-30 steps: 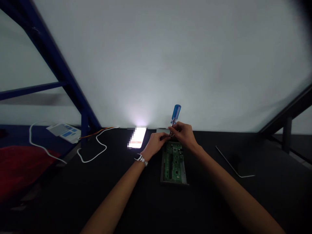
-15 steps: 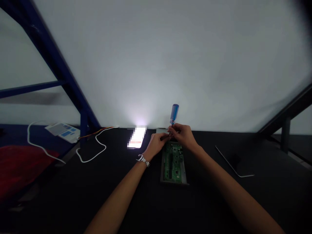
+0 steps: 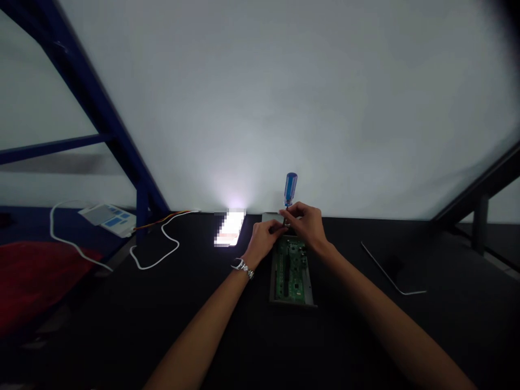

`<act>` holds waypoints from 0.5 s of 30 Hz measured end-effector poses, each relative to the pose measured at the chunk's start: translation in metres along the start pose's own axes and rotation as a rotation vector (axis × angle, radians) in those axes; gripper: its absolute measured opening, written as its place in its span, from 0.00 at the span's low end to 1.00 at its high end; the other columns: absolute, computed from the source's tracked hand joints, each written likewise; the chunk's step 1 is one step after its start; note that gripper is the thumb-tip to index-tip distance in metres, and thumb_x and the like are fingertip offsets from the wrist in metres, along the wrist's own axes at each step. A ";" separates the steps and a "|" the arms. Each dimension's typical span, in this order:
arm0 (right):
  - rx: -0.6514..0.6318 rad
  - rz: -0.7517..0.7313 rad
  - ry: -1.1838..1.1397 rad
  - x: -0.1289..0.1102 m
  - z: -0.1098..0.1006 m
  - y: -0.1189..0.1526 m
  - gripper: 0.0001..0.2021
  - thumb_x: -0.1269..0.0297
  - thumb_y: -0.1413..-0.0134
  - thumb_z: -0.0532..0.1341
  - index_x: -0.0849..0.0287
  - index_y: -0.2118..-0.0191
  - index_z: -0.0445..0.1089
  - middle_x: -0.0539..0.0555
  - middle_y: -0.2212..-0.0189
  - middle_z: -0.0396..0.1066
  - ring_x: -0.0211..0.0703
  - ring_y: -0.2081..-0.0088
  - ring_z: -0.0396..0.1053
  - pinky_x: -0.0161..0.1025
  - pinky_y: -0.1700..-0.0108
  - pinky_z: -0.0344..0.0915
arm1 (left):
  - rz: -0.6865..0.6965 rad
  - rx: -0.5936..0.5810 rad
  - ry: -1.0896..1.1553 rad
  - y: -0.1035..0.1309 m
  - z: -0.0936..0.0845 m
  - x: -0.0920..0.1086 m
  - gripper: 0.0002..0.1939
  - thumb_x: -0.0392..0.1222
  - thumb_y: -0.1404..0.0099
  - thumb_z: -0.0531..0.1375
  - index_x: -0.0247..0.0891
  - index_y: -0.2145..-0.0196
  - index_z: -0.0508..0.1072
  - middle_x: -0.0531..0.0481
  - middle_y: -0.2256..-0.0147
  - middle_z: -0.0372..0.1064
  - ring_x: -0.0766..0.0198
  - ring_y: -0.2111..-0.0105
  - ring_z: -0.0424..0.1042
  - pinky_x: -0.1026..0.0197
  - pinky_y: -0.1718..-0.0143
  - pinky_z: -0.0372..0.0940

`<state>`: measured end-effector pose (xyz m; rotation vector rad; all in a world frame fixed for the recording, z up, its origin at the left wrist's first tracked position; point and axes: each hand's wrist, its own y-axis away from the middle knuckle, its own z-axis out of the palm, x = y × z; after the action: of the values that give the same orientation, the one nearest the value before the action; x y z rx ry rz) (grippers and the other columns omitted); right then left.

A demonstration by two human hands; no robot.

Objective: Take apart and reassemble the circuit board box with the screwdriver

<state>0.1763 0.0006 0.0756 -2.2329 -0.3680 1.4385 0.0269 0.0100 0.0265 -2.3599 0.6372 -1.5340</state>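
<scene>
A screwdriver (image 3: 290, 188) with a clear blue handle stands nearly upright, its tip pointing down at the far end of a green circuit board (image 3: 291, 271). The fingers of my right hand (image 3: 306, 223) are closed around its shaft, below the handle. My left hand (image 3: 264, 238), with a metal wristwatch (image 3: 244, 267) at the wrist, pinches at the board's far edge beside the tip. What its fingertips hold, if anything, is hidden. The board sits in a metal tray (image 3: 292, 305) lying lengthwise on the black table. My fingers cover the tip and the spot it meets.
A brightly lit phone-like screen (image 3: 230, 227), blurred out, lies left of my hands. Further left are a white cable (image 3: 156, 265), a printed sheet (image 3: 109, 219) and a red cloth-like thing (image 3: 36, 281). A bent thin rod (image 3: 385, 275) lies on the right. Blue frame bars (image 3: 95, 103) rise at the left.
The whole view has shifted slightly. My right-hand fingers have changed position a little on the screwdriver shaft, and the screwdriver stays at the board's far end. My left hand stays beside it.
</scene>
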 end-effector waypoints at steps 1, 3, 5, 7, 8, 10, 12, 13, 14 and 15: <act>-0.020 0.007 -0.016 0.001 -0.001 0.000 0.11 0.56 0.47 0.64 0.59 0.72 0.72 0.52 0.78 0.74 0.40 0.75 0.72 0.37 0.70 0.68 | -0.001 -0.007 0.005 0.000 0.000 0.000 0.08 0.43 0.38 0.64 0.36 0.65 0.78 0.49 0.69 0.78 0.61 0.69 0.75 0.61 0.66 0.66; -0.062 0.028 -0.065 0.003 -0.002 0.000 0.12 0.55 0.45 0.63 0.59 0.70 0.72 0.52 0.78 0.74 0.42 0.75 0.73 0.38 0.69 0.69 | 0.007 -0.038 0.028 0.000 -0.002 0.000 0.09 0.42 0.38 0.63 0.37 0.61 0.78 0.48 0.66 0.78 0.59 0.66 0.76 0.60 0.63 0.67; -0.099 0.045 -0.106 0.006 -0.003 -0.001 0.12 0.54 0.45 0.62 0.59 0.69 0.72 0.53 0.78 0.74 0.43 0.75 0.74 0.39 0.69 0.71 | 0.026 -0.081 0.062 0.000 -0.003 -0.001 0.12 0.40 0.37 0.62 0.37 0.56 0.76 0.47 0.62 0.78 0.59 0.63 0.76 0.59 0.59 0.68; -0.133 0.049 -0.124 0.009 -0.005 -0.003 0.13 0.53 0.45 0.63 0.59 0.68 0.72 0.53 0.77 0.75 0.45 0.74 0.74 0.40 0.68 0.72 | 0.044 -0.117 0.097 0.001 -0.004 -0.003 0.14 0.39 0.35 0.60 0.37 0.52 0.75 0.47 0.59 0.77 0.58 0.60 0.76 0.58 0.55 0.68; -0.152 0.049 -0.125 0.010 -0.005 -0.003 0.13 0.53 0.45 0.62 0.59 0.67 0.72 0.53 0.77 0.75 0.45 0.73 0.75 0.41 0.68 0.72 | 0.047 -0.133 0.110 0.001 -0.004 -0.003 0.14 0.39 0.34 0.60 0.37 0.51 0.74 0.46 0.58 0.77 0.58 0.59 0.76 0.57 0.54 0.68; -0.192 0.049 -0.121 0.012 -0.007 -0.005 0.13 0.52 0.45 0.62 0.58 0.67 0.73 0.54 0.76 0.76 0.45 0.72 0.75 0.41 0.67 0.72 | 0.047 -0.153 0.127 0.001 -0.004 -0.004 0.14 0.39 0.34 0.58 0.37 0.51 0.74 0.46 0.57 0.77 0.58 0.58 0.76 0.56 0.53 0.68; -0.219 0.045 -0.109 0.013 -0.008 -0.006 0.14 0.52 0.44 0.61 0.58 0.66 0.73 0.54 0.74 0.76 0.45 0.71 0.75 0.41 0.66 0.73 | 0.042 -0.158 0.139 0.000 -0.003 -0.004 0.14 0.39 0.33 0.58 0.37 0.51 0.75 0.45 0.58 0.77 0.58 0.59 0.76 0.56 0.54 0.68; -0.232 0.041 -0.101 0.013 -0.009 -0.006 0.14 0.52 0.43 0.60 0.58 0.65 0.73 0.54 0.72 0.76 0.45 0.70 0.75 0.41 0.66 0.73 | 0.040 -0.152 0.143 0.000 -0.003 -0.003 0.13 0.40 0.33 0.58 0.37 0.52 0.75 0.45 0.58 0.77 0.58 0.59 0.76 0.56 0.55 0.69; -0.245 0.035 -0.094 0.012 -0.010 -0.006 0.14 0.52 0.43 0.60 0.59 0.65 0.73 0.55 0.71 0.77 0.45 0.70 0.75 0.41 0.65 0.72 | 0.037 -0.141 0.146 0.001 -0.003 -0.003 0.13 0.41 0.33 0.58 0.37 0.53 0.76 0.45 0.58 0.77 0.58 0.59 0.76 0.56 0.55 0.69; -0.261 0.026 -0.089 0.011 -0.010 -0.006 0.14 0.52 0.42 0.59 0.59 0.64 0.73 0.55 0.69 0.77 0.44 0.70 0.75 0.41 0.65 0.72 | 0.035 -0.128 0.146 0.001 -0.003 -0.002 0.13 0.42 0.33 0.58 0.37 0.54 0.76 0.45 0.58 0.78 0.57 0.59 0.76 0.56 0.56 0.69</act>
<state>0.1906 0.0083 0.0733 -2.3876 -0.5891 1.5853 0.0235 0.0106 0.0256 -2.3286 0.8283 -1.7089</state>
